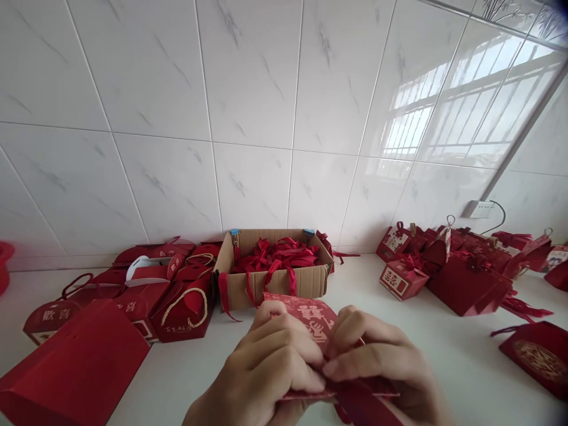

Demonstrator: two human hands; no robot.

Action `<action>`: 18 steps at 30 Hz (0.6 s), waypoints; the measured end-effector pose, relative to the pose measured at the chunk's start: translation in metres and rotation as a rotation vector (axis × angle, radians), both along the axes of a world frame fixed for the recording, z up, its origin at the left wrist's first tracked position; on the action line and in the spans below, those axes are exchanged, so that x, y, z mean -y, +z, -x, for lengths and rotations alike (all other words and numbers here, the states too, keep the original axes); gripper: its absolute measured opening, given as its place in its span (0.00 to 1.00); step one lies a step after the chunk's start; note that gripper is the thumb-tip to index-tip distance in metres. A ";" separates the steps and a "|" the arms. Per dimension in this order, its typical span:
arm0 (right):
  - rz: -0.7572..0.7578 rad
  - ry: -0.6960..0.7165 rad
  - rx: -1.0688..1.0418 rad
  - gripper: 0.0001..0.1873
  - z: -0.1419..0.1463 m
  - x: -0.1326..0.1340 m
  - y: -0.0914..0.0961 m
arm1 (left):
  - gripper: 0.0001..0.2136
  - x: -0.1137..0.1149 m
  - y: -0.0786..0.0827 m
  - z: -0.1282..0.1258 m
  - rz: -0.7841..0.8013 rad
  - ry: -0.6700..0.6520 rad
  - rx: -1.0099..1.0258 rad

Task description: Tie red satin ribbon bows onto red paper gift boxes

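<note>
Both my hands meet low in the middle of the view, gripping a small red gift box (310,316) printed with white characters. My left hand (266,367) has its fingers curled over the box's near edge. My right hand (377,355) pinches the same edge from the right, thumb against fingers. A red ribbon or flap shows under my right hand at the bottom. The box's lower part is hidden by my fingers.
An open cardboard box (275,284) full of red ribbons stands behind my hands by the tiled wall. Red gift boxes with rope handles (181,307) pile up at left, more red boxes (465,278) at right. A wall socket (477,208) is at the right.
</note>
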State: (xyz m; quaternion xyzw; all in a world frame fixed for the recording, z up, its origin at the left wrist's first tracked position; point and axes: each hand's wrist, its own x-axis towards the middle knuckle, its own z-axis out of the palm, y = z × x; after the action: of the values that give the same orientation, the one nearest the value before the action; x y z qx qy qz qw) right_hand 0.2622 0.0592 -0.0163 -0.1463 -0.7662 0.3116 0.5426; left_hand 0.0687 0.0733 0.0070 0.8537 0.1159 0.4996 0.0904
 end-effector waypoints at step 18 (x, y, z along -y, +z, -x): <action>-0.153 -0.129 0.014 0.15 0.008 0.001 0.002 | 0.16 -0.004 -0.014 -0.001 0.183 -0.037 0.131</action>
State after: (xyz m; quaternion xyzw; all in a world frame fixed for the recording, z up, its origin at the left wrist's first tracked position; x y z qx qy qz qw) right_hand 0.2542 0.0587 -0.0147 -0.1554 -0.7806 0.2155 0.5657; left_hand 0.0699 0.0770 -0.0070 0.8095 0.1390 0.5398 0.1845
